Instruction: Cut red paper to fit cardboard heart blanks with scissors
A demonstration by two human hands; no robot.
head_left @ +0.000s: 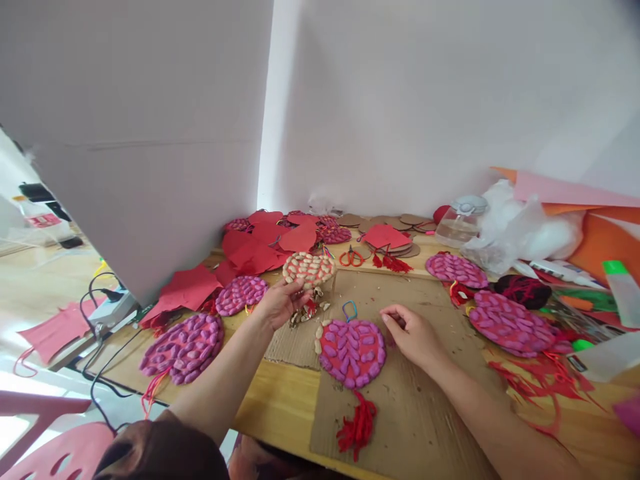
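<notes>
A heart-shaped ornament [353, 355] covered in purple-painted shells on red lies on the cardboard, with a blue loop on top and a red tassel [357, 427] below. Several unpainted, peanut-like shells [319, 337] line its left edge. My left hand [285, 303] is closed, its fingertips at the near edge of a rounded ornament [309, 268] covered in beige shells. Just beneath those fingers is a small heap of beige shells and red bits [309, 310]. My right hand [407, 332] hovers right of the purple heart, thumb and index finger pinched together. What either pinch holds is hidden.
Purple shell ornaments [183, 348] lie at left and right [510, 323]. Red paper pieces [257, 243], orange-handled scissors [351, 257] and cardboard discs [400, 248] sit behind. At right are plastic bags [530, 230], yarn [523, 292] and a green-capped bottle [620, 293]. A power strip [113, 307] is at left.
</notes>
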